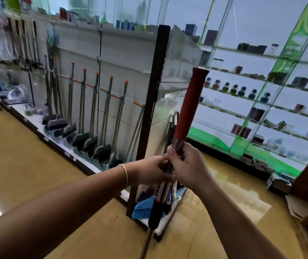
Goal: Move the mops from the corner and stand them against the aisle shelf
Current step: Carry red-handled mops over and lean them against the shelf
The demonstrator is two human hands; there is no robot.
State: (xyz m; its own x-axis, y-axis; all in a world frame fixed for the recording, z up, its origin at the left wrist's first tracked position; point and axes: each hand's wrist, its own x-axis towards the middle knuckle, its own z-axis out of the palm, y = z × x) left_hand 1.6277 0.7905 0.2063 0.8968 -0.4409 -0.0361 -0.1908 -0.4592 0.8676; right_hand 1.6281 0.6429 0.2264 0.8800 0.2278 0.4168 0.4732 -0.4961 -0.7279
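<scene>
Red foam sleeve over a polished metal pole: this long-handled mop [189, 103] stands nearly upright at centre frame, tilted slightly to the right, its lower end leaving the bottom edge of the view. Both grips close on the bare metal just below the red sleeve. The right hand [190, 167] wraps the pole with fingers curled and thumb pressed along it; the left hand [150, 171], touching the right from the left side, also curls round the shaft, a thin pale bracelet [125, 173] on its wrist. A black sleeve [156, 214] covers the pole lower down.

Directly behind the pole rises the dark upright post [154, 101] that ends the white aisle shelf [123, 53]. At the foot of this post, on the shelf's low base, stand several further handles with a blue plastic broom head [143, 208] among them; how many cannot be told.

Along the shelf's long face, a row of metal-handled brooms with orange caps and dark heads [93, 113] leans in an orange rail, heads resting on the base ledge. Small boxes line the shelf top.

To the right, glass wall shelving with green frames [261, 94] carries mugs, jars and boxes. The floor [28, 165] is glossy yellow-tan tile. Brown cartons sit at the far right edge.
</scene>
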